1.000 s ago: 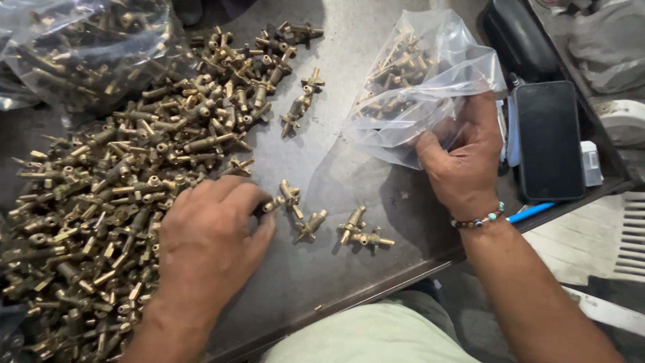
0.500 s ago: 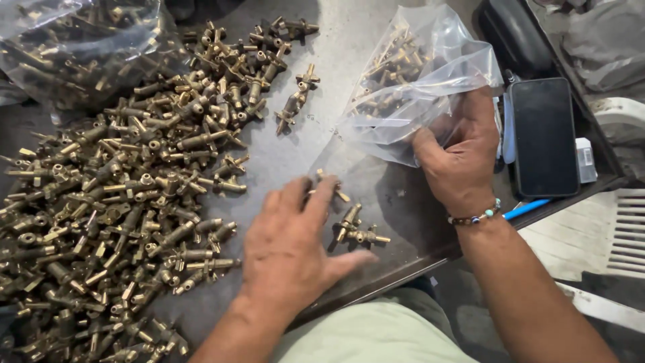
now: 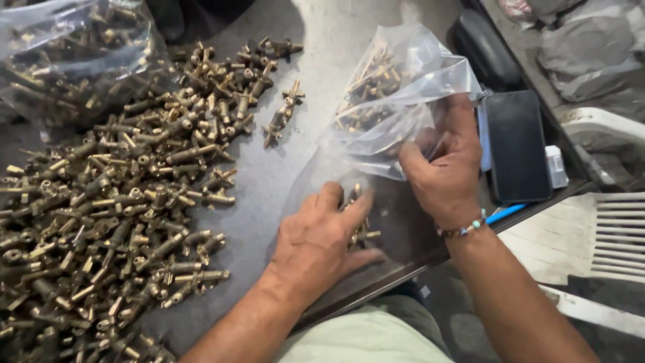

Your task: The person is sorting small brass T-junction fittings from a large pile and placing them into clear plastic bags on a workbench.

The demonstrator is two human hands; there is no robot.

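Now two hands [image 3: 316, 245] [image 3: 443, 171], two bags [image 3: 396, 101] [image 3: 74, 60], one phone [image 3: 517, 144]

Left hand [image 3: 316, 245] cupped over a few brass fittings [image 3: 359, 225] on the grey table [image 3: 282, 175]. Right hand [image 3: 440, 168] pinches the clear plastic bag [image 3: 403, 101] edge. Big fitting pile [image 3: 114, 202] sits left.
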